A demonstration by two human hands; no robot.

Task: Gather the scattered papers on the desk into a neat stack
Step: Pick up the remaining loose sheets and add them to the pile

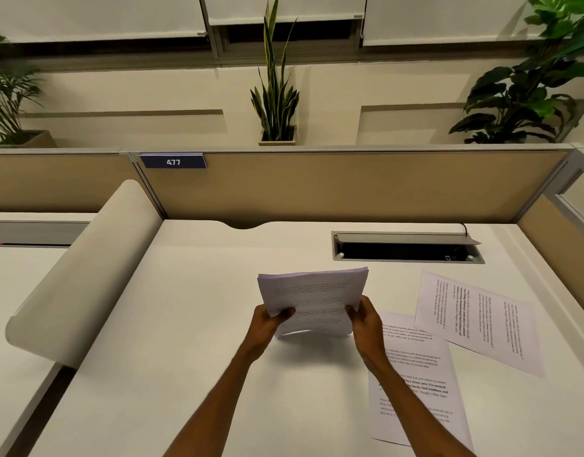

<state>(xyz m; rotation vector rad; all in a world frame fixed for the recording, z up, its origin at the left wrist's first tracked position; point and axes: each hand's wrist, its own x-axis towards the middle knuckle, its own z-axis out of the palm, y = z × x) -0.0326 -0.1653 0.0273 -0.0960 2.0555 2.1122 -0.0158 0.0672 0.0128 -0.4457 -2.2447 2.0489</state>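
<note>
A bundle of printed papers [312, 298] is held above the middle of the white desk [185, 324], its lower edge lifted off the surface and bowed. My left hand [269, 323] grips the bundle's lower left corner and my right hand [363, 319] grips its lower right corner. Two loose printed sheets lie flat on the desk to the right: one [422, 400] close to me, partly under my right forearm, and another [482, 321] farther right, turned sideways.
An open cable tray [406, 249] is set into the desk at the back right. A curved white divider [83, 275] borders the desk on the left. A tan partition [350, 186] with a "477" tag [173, 161] stands behind, plants beyond it.
</note>
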